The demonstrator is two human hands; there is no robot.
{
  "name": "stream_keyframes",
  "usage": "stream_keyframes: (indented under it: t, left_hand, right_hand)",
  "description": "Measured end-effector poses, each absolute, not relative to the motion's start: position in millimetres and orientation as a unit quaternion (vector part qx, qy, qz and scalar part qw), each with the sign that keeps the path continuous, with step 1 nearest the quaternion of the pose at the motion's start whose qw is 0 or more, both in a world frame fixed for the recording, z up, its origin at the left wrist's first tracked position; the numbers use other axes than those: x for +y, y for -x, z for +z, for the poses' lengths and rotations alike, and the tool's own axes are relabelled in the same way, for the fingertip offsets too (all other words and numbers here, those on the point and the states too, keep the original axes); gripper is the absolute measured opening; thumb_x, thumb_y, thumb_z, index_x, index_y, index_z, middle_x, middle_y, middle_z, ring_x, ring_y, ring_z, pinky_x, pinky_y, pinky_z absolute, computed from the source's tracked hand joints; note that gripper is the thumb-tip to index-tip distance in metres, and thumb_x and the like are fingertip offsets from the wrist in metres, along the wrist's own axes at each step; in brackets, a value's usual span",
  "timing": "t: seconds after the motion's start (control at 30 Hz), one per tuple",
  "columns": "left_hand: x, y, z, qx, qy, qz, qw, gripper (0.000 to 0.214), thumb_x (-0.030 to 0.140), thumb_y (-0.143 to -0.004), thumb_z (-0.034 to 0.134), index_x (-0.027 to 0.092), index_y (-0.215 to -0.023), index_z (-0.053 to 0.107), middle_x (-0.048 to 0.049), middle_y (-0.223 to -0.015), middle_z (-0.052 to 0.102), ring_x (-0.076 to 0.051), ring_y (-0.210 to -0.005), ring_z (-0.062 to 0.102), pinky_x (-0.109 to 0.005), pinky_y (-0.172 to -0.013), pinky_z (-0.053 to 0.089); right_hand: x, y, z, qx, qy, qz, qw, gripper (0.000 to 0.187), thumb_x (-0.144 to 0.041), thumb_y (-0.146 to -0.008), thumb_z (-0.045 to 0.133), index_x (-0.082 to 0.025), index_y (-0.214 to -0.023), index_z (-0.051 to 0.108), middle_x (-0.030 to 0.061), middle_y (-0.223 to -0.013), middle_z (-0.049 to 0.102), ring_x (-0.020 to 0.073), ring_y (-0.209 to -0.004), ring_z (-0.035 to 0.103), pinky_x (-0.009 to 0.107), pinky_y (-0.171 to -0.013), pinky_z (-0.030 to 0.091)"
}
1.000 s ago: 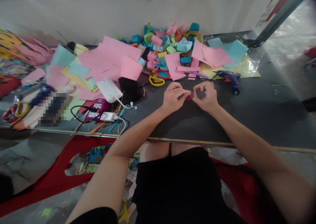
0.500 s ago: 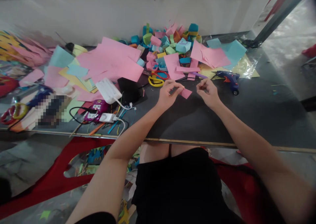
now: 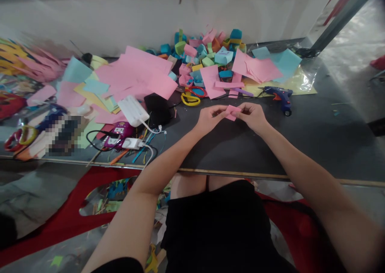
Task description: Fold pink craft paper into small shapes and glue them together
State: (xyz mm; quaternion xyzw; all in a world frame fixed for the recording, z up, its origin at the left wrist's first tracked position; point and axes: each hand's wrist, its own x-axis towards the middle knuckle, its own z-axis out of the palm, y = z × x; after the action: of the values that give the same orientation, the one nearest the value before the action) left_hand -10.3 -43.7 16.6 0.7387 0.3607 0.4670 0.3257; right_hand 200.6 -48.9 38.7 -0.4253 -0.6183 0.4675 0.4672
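Note:
A small piece of pink paper (image 3: 232, 112) is held up above the dark tabletop, pinched from both sides. My left hand (image 3: 211, 117) grips its left edge between thumb and fingers. On the other side, my right hand (image 3: 253, 116) has its thumb over the paper's right part, fingers closed behind. Just beyond the hands lie scissors with red and yellow handles (image 3: 191, 100) and a pink sheet (image 3: 211, 80). A blue glue gun (image 3: 281, 98) rests to the right of my right hand.
Small folded paper boxes (image 3: 207, 61) in several colours are heaped against the wall. Large pink sheets (image 3: 135, 74) spread at the back left. A white power adapter (image 3: 132, 109), a purple socket block (image 3: 118, 134) and cables lie left of my arms. The table's front edge (image 3: 228, 173) crosses near my lap.
My right hand has moved left to meet the pink paper and now pinches its right side. My left hand has shifted slightly right and down, still holding the paper.

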Motion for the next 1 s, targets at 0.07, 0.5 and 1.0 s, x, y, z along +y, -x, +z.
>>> stream_keyframes:
  t: [0.07, 0.5, 1.0]
  left_hand:
    - [-48, 8, 19, 0.401, -0.723, 0.454, 0.332, 0.046, 0.064, -0.094, 0.068, 0.020, -0.095, 0.082, -0.0045, -0.082, 0.081, -0.015, -0.071, 0.074, -0.025, -0.067, 0.055]
    - [-52, 1, 24, 0.442, -0.644, 0.483, 0.395, 0.047, 0.064, -0.087, 0.075, 0.017, -0.089, 0.079, -0.0038, -0.075, 0.080, -0.012, -0.064, 0.073, -0.021, -0.058, 0.053]
    - [-53, 6, 23, 0.418, -0.750, 0.492, 0.144, 0.030, 0.046, -0.099, 0.071, 0.023, -0.116, 0.080, -0.0086, -0.119, 0.081, -0.020, -0.106, 0.075, -0.032, -0.088, 0.059]
  right_hand:
    - [-49, -200, 38, -0.621, 0.445, 0.443, 0.469, 0.050, -0.065, -0.060, 0.093, -0.022, -0.069, 0.070, 0.0006, -0.067, 0.068, 0.0128, -0.060, 0.056, 0.031, -0.058, 0.048]
    - [-56, -198, 44, -0.655, 0.479, 0.420, 0.407, 0.053, -0.072, -0.065, 0.087, -0.020, -0.062, 0.074, 0.0055, -0.063, 0.073, 0.0150, -0.055, 0.061, 0.032, -0.058, 0.050]
    - [-61, -194, 38, -0.689, 0.490, 0.270, 0.461, 0.028, -0.047, -0.088, 0.073, -0.021, -0.082, 0.083, 0.0038, -0.080, 0.080, 0.0196, -0.071, 0.071, 0.034, -0.071, 0.053]
